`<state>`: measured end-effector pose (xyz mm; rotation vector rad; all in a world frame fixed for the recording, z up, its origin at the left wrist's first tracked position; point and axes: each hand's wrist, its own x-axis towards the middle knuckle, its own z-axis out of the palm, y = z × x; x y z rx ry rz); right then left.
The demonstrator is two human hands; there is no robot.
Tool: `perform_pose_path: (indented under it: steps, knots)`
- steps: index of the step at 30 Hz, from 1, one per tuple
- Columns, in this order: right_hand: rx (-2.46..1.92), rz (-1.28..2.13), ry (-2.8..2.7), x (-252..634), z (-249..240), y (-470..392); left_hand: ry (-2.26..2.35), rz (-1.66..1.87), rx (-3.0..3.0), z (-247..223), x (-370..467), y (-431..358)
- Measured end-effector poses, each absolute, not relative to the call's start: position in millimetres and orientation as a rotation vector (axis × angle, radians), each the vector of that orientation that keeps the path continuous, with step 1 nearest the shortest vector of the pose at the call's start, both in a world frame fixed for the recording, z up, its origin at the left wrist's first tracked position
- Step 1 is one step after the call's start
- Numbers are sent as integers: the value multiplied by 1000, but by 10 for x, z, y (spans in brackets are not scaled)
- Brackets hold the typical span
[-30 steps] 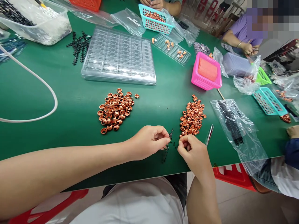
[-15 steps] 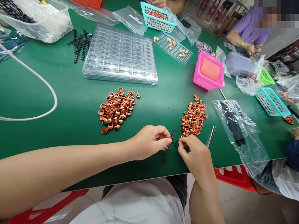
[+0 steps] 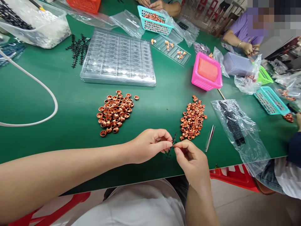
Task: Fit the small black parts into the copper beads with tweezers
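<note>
Near the table's front edge, my left hand (image 3: pixel 150 146) pinches a thin black toothed plastic strip (image 3: pixel 171 147) between thumb and fingers. My right hand (image 3: pixel 191 158) is at the strip's right side, thumb and index finger drawn together at it; whether they grip the strip or a tiny piece of it is too small to tell. Just beyond my right hand lies a heap of small copper-coloured cups (image 3: pixel 192 117). A second heap of larger copper-coloured rings (image 3: pixel 115 111) lies to the left. Metal tweezers (image 3: pixel 210 138) rest right of my right hand.
Stacked clear trays (image 3: pixel 118 58) lie behind the heaps, with black strips (image 3: pixel 78 48) beside them. A pink basket (image 3: pixel 207 71) and a bag of black parts (image 3: pixel 235 125) are at the right. A white cable (image 3: pixel 47 89) curves at the left. Other people sit across and to the right.
My right hand has moved left, from beside the small black bits to the strip in my left hand. The whole view has shifted slightly.
</note>
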<state>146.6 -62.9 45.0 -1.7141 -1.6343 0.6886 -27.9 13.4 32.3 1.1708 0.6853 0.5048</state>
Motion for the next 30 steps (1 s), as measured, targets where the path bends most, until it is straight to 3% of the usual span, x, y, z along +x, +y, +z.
perform_pose_path:
  steps: [9,21,30]
  knots:
    - [-1720,622,-1638,1414,418,-607,705,475,1176,325,-283,137]
    - [-1723,-151,-1856,1203,210,-656,907,571,1264,303,-251,76]
    - [-1791,101,-1715,1246,241,-602,888,604,1270,304,-254,65]
